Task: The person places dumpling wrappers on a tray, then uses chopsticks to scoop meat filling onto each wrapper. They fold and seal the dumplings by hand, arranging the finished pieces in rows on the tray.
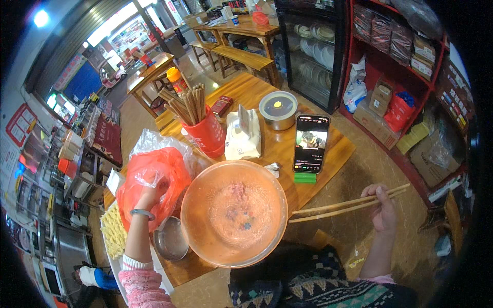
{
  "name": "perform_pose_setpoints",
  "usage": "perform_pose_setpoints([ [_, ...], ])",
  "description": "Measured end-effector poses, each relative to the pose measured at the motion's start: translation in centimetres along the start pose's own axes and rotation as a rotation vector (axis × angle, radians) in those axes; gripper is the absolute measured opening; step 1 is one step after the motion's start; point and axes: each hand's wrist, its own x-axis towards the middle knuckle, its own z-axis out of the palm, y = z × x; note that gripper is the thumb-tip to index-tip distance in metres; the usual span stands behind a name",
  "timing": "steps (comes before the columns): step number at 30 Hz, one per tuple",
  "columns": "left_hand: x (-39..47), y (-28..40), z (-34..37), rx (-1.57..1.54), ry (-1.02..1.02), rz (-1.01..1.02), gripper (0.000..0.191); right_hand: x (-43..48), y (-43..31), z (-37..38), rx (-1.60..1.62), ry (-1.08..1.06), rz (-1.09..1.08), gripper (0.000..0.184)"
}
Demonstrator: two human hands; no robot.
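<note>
My left hand (148, 194) reaches into the mouth of a red plastic bag (133, 184); its fingers are hidden, so what it grips cannot be told. In my right hand (381, 208) is a pair of long wooden chopsticks (339, 205), tips pointing left towards the bowl's rim, apart from it. Between my hands an orange plastic bowl (200, 215) holds smears of pinkish food, perhaps minced meat (238, 190), on its bottom. A small metal bowl (171, 240) stands between the bag and the orange bowl. Folded pale dough pieces, likely dumplings (113, 231), lie on a white tray (160, 275).
On the wooden table (339, 150) stand a red chopstick holder (206, 133), a wipes pack (242, 144), a lidded metal container (278, 111) and a phone (311, 144) on a green stand (305, 177). A dish cabinet (308, 57) and red shelving (385, 84) rise behind.
</note>
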Motion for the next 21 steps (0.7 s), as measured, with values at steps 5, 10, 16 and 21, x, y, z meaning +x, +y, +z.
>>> perform_pose_setpoints([
  [5, 0.8, -1.7, -0.7, 0.371, -0.04, 0.369, 0.015, -0.3, 0.1, -0.2, -0.023, 0.01, 0.031, 0.02],
  [10, 1.9, -1.4, -1.0, 0.206, 0.05, 0.454, 0.007, -0.3, 0.3, -0.1, -0.07, 0.065, -0.021, 0.021],
  [16, -4.8, 2.4, -2.9, -0.341, 0.144, 0.327, 0.01, 0.2, 1.1, -0.7, -0.093, -0.005, -0.129, 0.023],
  [21, -12.3, 4.4, -3.5, -1.099, 0.033, 0.104, 0.026, 0.8, 1.0, 0.4, -0.003, -0.049, -0.083, 0.021],
])
